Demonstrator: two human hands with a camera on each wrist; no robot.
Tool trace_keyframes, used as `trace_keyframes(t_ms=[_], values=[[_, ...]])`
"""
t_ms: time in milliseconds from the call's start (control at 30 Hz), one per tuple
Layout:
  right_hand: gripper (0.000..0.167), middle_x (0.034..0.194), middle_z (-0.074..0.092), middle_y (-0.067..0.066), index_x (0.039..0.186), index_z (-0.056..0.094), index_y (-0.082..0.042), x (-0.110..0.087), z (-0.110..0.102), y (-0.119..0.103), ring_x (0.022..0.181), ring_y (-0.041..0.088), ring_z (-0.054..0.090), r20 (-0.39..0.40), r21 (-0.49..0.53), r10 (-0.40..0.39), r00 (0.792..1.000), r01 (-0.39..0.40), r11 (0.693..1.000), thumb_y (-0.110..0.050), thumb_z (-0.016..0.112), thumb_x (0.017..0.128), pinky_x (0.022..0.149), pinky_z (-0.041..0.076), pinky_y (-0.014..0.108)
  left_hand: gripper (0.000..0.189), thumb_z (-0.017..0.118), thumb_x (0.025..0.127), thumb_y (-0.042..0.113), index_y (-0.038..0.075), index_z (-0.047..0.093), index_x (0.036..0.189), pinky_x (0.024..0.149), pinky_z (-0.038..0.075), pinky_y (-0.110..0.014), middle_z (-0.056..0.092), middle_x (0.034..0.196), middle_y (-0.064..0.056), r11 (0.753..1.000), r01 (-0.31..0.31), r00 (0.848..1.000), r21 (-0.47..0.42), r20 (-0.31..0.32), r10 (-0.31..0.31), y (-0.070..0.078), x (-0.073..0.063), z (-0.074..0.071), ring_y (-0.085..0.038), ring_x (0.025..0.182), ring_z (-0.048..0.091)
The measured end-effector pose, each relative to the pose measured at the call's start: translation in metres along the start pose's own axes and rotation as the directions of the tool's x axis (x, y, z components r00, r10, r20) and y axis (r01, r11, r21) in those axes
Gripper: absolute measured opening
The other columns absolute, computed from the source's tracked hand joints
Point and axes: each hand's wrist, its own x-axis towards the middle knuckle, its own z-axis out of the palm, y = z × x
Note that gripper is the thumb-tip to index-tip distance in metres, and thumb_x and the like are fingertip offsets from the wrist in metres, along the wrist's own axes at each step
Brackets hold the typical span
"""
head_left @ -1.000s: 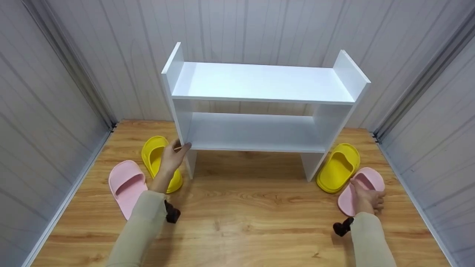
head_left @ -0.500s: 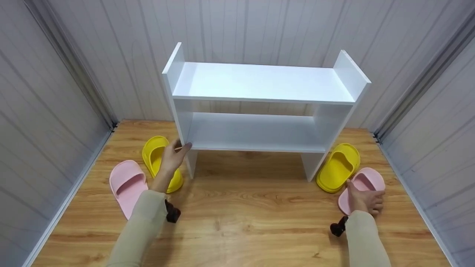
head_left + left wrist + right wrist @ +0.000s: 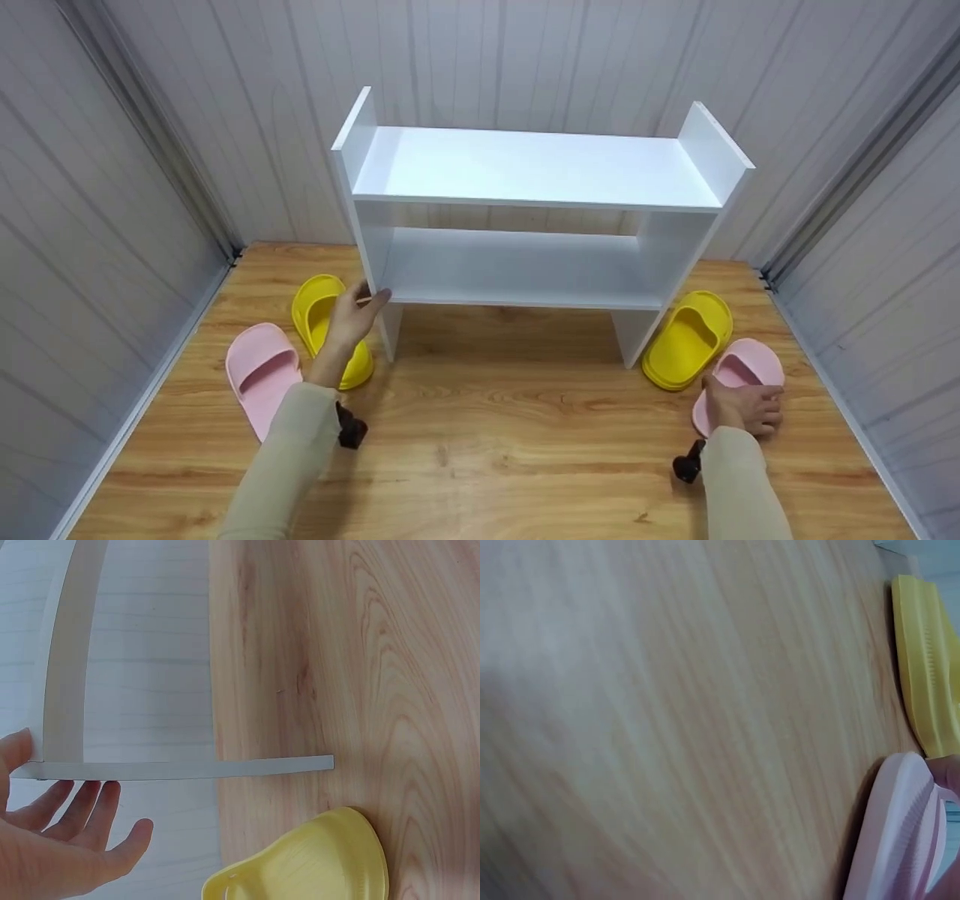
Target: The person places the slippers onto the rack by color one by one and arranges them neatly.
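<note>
A small white two-tier shelf (image 3: 517, 266) stands against the back wall. My left hand (image 3: 352, 319) pinches the front edge of its left side panel, thumb on the inner side and fingers on the outer; the left wrist view shows this panel edge (image 3: 187, 769) between them. At the right, my right hand (image 3: 742, 405) lies across a pink slipper (image 3: 761, 360), its thumb at the slipper's left side and fingers curled over the right. In the right wrist view only part of the pink slipper (image 3: 892, 832) and hand show.
A yellow slipper (image 3: 686, 341) sits between the shelf's right leg and the pink one. Left of the shelf lie another yellow slipper (image 3: 311, 296), partly behind my forearm, and another pink slipper (image 3: 259, 360). Panelled walls (image 3: 112, 262) enclose the wooden floor (image 3: 487, 450).
My right hand has shifted slightly on the right pink slipper, its thumb out of the opening toward the left side. The left hand stays on the shelf panel; the whole view has drifted a little.
</note>
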Motion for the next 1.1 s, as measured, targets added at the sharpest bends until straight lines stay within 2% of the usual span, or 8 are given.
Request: trace_keyframes(t_ms=[333, 567, 700, 1100], values=[[0.106, 0.132, 0.004, 0.039, 0.133, -0.015, 0.007, 0.005, -0.003, -0.001, 0.119, 0.051, 0.011, -0.05, -0.057, -0.046, 0.998, 0.043, 0.997, -0.05, 0.054, 0.077, 0.093, 0.013, 0.059, 0.048, 0.051, 0.09, 0.017, -0.006, 0.036, 0.129, 0.091, 0.035, -0.039, 0.042, 0.125, -0.023, 1.0, 0.004, 1.0, 0.022, 0.019, -0.005, 0.0, 0.002, -0.003, -0.031, 0.112, 0.04], [0.106, 0.131, 0.01, 0.039, 0.134, -0.011, 0.008, 0.006, -0.015, 0.002, 0.116, 0.053, 0.014, 0.005, -0.052, -0.078, 0.997, 0.078, 0.996, -0.053, 0.054, 0.076, 0.09, 0.015, 0.061, 0.048, 0.051, 0.09, 0.018, -0.006, 0.036, 0.129, 0.09, 0.036, -0.04, 0.042, 0.125, -0.023, 0.999, 0.018, 1.0, 0.043, 0.02, -0.019, 0.0, 0.003, -0.002, -0.033, 0.111, 0.042], [0.106, 0.132, 0.009, 0.038, 0.134, -0.011, 0.007, 0.007, -0.023, 0.003, 0.116, 0.053, 0.015, 0.017, -0.048, -0.097, 0.995, 0.098, 0.994, -0.054, 0.053, 0.075, 0.089, 0.017, 0.062, 0.048, 0.051, 0.089, 0.017, -0.008, 0.037, 0.128, 0.089, 0.037, -0.041, 0.043, 0.123, -0.025, 0.999, 0.005, 1.0, 0.049, 0.009, -0.005, 0.0, 0.003, -0.001, -0.035, 0.11, 0.043], [0.105, 0.132, 0.008, 0.038, 0.134, -0.01, 0.007, 0.013, -0.046, -0.015, 0.116, 0.053, 0.015, 0.027, -0.037, -0.165, 0.986, 0.166, 0.985, -0.053, 0.053, 0.075, 0.091, 0.018, 0.061, 0.048, 0.051, 0.089, 0.016, -0.006, 0.036, 0.129, 0.09, 0.036, -0.039, 0.042, 0.125, -0.024, 0.999, 0.007, 1.0, 0.048, 0.012, -0.008, 0.001, 0.003, -0.001, -0.033, 0.112, 0.041]])
